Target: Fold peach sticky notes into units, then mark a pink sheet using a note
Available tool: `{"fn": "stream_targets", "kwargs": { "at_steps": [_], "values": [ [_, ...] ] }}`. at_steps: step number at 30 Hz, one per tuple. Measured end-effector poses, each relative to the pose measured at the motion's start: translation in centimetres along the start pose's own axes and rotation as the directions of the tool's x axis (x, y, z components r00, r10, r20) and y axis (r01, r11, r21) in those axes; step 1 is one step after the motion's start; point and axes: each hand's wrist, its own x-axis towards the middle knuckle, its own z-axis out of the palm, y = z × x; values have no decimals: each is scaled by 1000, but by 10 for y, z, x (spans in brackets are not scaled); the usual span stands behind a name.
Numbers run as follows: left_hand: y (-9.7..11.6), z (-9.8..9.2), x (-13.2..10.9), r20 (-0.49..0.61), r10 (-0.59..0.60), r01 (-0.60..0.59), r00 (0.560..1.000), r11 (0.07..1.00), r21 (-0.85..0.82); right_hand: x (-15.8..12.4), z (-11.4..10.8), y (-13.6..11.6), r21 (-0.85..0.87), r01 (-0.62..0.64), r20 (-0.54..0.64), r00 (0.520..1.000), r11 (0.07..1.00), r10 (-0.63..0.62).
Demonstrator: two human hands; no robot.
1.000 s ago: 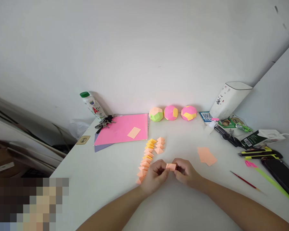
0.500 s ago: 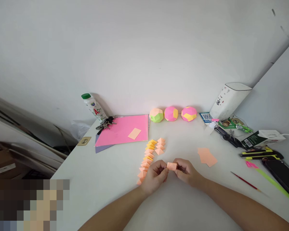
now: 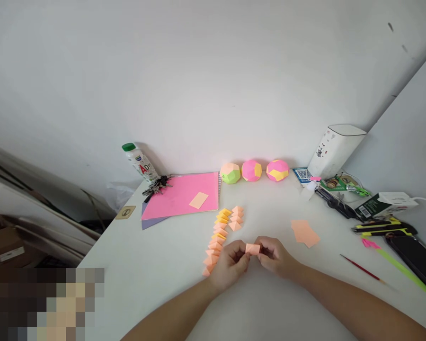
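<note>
Between my two hands is a small folded piece of peach paper (image 3: 252, 249). My left hand (image 3: 230, 265) pinches its left end, and my right hand (image 3: 277, 257) grips the right end, with fingertips partly hidden behind it. Close to my left hand runs a row of folded paper units (image 3: 217, 240), peach and yellow-orange. A shorter row of peach units (image 3: 236, 219) lies just beyond. To the right of my right hand rest flat peach paper sheets (image 3: 305, 233), overlapping one another.
Three paper balls (image 3: 252, 170) line the wall. Left are a pink sheet (image 3: 179, 192) bearing keys (image 3: 158, 185) and a peach slip (image 3: 199, 200), and a bottle (image 3: 140, 162). Right lie a paintbrush (image 3: 362, 268), a utility knife (image 3: 383, 227), a black case (image 3: 417, 258) and a white container (image 3: 337, 150).
The view has tilted slightly, so everything sits a little lower. Both hands keep hold of the folded paper; the left fingers have shifted slightly along its edge.
</note>
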Motion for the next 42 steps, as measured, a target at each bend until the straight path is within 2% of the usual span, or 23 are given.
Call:
{"fn": "stream_targets", "kwargs": {
  "at_steps": [5, 11, 16, 23, 29, 42],
  "values": [
    [2, 0, 0, -37, -43, 39, 998, 994, -100, 0, -1, 0, 30, -22, -3, 1000, 999, 22],
    [-2, 1, 1, -79, -102, 86, 992, 979, -185, -1, 0, -1, 15, 45, -55, 998, 999, -44],
    [-5, 2, 3, -118, -104, 83, 988, 981, -176, -1, 1, 2, 64, 95, -84, 992, 993, -90],
    [-4, 2, 4, -140, -123, 95, 982, 977, -189, 1, 2, 4, -20, 232, -80, 969, 972, -233],
    [-5, 2, 4, -170, -125, 99, 977, 983, -154, 3, 4, 10, -167, 335, -83, 932, 927, -352],
    [-9, 1, 2, -112, -59, 47, 992, 993, -109, 2, 4, 17, -136, 334, -65, 936, 933, -345]
  ]
}}
